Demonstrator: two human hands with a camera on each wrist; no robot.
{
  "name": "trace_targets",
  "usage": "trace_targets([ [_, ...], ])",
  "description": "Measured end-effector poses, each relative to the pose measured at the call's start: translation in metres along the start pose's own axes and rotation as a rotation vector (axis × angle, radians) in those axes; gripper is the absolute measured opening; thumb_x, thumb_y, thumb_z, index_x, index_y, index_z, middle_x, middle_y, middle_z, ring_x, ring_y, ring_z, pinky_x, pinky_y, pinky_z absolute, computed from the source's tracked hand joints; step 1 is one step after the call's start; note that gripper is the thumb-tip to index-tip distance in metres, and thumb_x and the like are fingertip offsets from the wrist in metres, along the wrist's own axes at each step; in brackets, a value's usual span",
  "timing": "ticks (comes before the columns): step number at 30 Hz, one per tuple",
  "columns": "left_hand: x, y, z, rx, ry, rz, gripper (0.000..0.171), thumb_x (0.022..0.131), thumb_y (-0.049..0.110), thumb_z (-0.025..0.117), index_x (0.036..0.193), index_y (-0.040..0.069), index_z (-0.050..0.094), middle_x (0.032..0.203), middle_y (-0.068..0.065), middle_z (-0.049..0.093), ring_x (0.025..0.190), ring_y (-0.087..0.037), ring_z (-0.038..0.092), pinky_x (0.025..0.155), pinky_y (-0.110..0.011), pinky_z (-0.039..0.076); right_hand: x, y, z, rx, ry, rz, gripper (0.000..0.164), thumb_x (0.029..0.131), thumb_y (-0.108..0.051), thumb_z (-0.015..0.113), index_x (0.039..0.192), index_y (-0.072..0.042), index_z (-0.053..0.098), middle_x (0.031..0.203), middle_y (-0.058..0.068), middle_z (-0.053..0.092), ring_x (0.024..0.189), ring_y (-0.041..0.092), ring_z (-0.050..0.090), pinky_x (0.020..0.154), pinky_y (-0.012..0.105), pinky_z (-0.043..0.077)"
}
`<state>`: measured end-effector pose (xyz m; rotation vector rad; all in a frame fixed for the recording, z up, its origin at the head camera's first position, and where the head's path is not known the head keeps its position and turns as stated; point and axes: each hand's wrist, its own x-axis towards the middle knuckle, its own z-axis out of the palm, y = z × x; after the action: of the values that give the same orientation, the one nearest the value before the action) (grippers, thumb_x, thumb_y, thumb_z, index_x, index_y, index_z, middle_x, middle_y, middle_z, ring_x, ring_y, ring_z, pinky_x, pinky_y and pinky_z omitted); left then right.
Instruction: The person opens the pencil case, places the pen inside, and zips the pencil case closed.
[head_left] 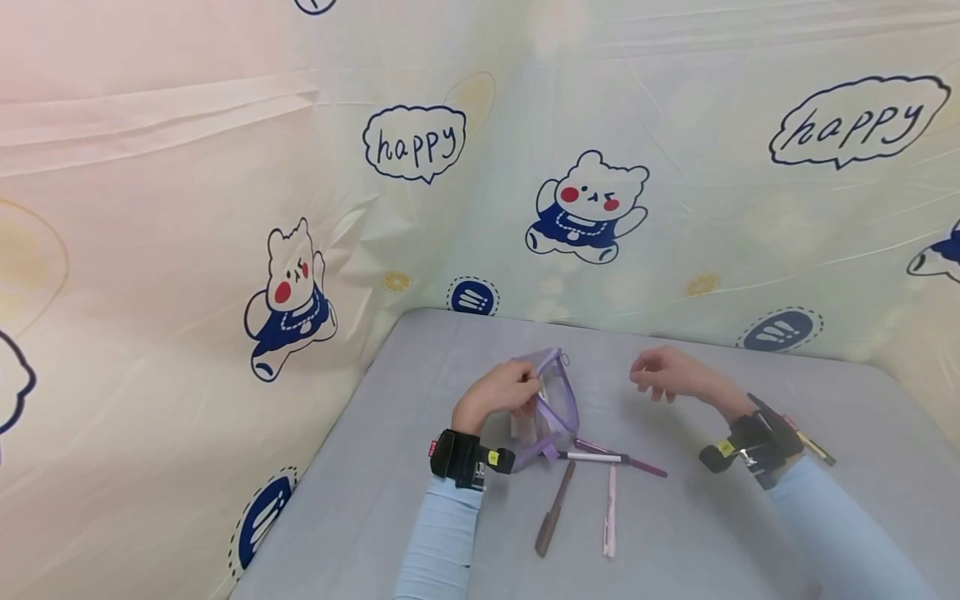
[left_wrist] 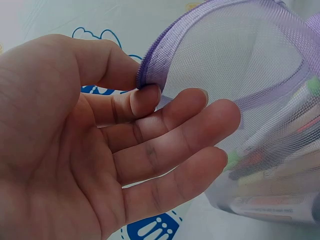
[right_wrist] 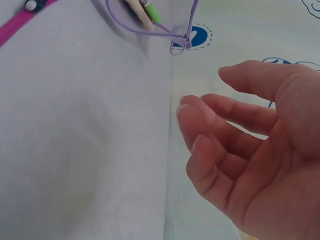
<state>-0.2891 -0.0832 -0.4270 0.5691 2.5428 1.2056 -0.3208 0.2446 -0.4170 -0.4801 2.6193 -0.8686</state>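
Note:
A purple mesh pencil case (head_left: 572, 407) with a zip stands on the table, its mouth gaping. My left hand (head_left: 501, 392) pinches the zipped rim between thumb and index finger; the other fingers (left_wrist: 185, 130) stretch out alongside the mesh. Through the mesh (left_wrist: 210, 60) several pens show inside, with green and dark parts. To the right of the case, my right hand (head_left: 675, 372) hovers over the table with loosely bent fingers, holding nothing. In the right wrist view, a ring-shaped zip pull (right_wrist: 177, 47) hangs at the corner of the case.
In front of the case, a magenta pen (head_left: 647, 468) crosses near a white-and-black pen (head_left: 592, 457). Closer to me lie a brown pen (head_left: 551, 517) and a pale pink pen (head_left: 610, 517). A gold-and-black pen (head_left: 816, 447) lies beyond my right wrist. A printed cloth (head_left: 480, 200) hangs behind the grey table (head_left: 352, 500).

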Motion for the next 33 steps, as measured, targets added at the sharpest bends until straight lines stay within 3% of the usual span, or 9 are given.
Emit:
trace_targets([
  [8,0.001,0.004,0.001,-0.009,-0.013,0.001,0.018,0.097,0.02,0.048,0.087,0.01,0.059,0.076,-0.005,0.066,0.069,-0.02,0.068,0.064,-0.037,0.058,-0.017,0.005,-0.008,-0.062,-0.074,0.015,0.034,0.095,-0.023,0.06,0.118,0.002,0.062,0.099,0.017,0.07,0.072,0.019,0.065,0.058,0.033,0.054],
  [15,0.002,0.007,0.001,-0.015,-0.022,0.003,0.018,0.098,0.022,0.048,0.089,0.011,0.059,0.077,-0.005,0.066,0.07,-0.02,0.068,0.066,-0.036,0.058,-0.031,0.026,-0.022,-0.14,-0.12,0.059,0.035,0.096,-0.022,0.06,0.121,0.003,0.061,0.103,0.018,0.069,0.075,0.02,0.065,0.062,0.038,0.057],
  [29,0.004,0.001,-0.005,-0.001,-0.012,0.0,0.017,0.098,0.022,0.049,0.089,0.01,0.058,0.079,-0.006,0.065,0.07,-0.016,0.067,0.064,-0.03,0.057,-0.049,0.051,-0.052,-0.261,-0.111,0.195,0.039,0.094,-0.021,0.06,0.119,0.008,0.056,0.101,0.022,0.066,0.082,0.029,0.067,0.065,0.041,0.057],
  [33,0.003,-0.001,-0.006,0.001,-0.004,0.006,0.017,0.098,0.022,0.049,0.088,0.01,0.057,0.078,-0.005,0.065,0.068,-0.016,0.067,0.063,-0.03,0.057,-0.051,0.061,-0.053,-0.295,-0.087,0.257,0.042,0.094,-0.021,0.061,0.121,0.01,0.053,0.111,0.03,0.06,0.089,0.035,0.064,0.068,0.043,0.057],
])
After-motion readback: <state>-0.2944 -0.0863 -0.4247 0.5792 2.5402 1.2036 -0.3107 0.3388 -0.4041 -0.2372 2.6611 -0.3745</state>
